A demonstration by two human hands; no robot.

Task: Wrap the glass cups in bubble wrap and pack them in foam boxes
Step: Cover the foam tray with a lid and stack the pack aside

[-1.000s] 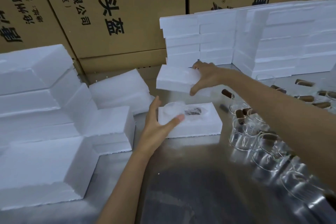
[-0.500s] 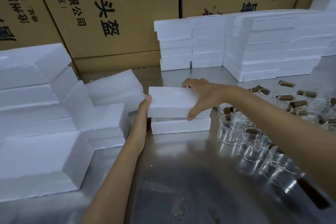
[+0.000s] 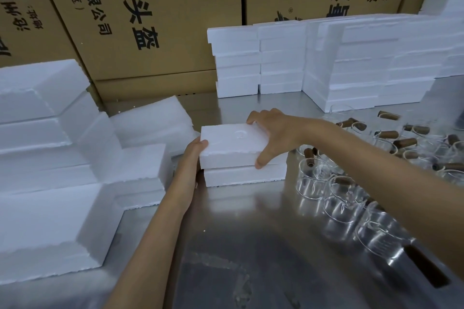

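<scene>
Foam box lid [image 3: 233, 142] is sitting on top of the foam box base [image 3: 244, 174] at the middle of a steel table [image 3: 251, 246], the lid's left edge overhanging the base a little. The right hand [image 3: 275, 133] is reaching in from the right and gripping the lid, fingers curled over its far edge and thumb pressing against its near right side. The left hand [image 3: 192, 158] is lying against the lid's left end, thumb touching the near left corner and the fingers hidden behind the box, so whether they are curling round it cannot be told.

Glass cups [image 3: 344, 193] with brown handles are crowding the table to the right of the box (some upright, others further right lying on their sides), stretching from the near right edge towards the far right. Just behind them, stacks of white foam boxes [image 3: 283, 57] are standing along the far side of the table, against large cardboard cartons [image 3: 140, 20] printed with black characters.

On the left, closed foam boxes [image 3: 55, 133] are piling up in uneven steps, running from the near left edge towards the far side. Between that pile and the box in hand, a stack of white padding sheets [image 3: 153, 120] is resting at a slant; its material cannot be told for certain.
</scene>
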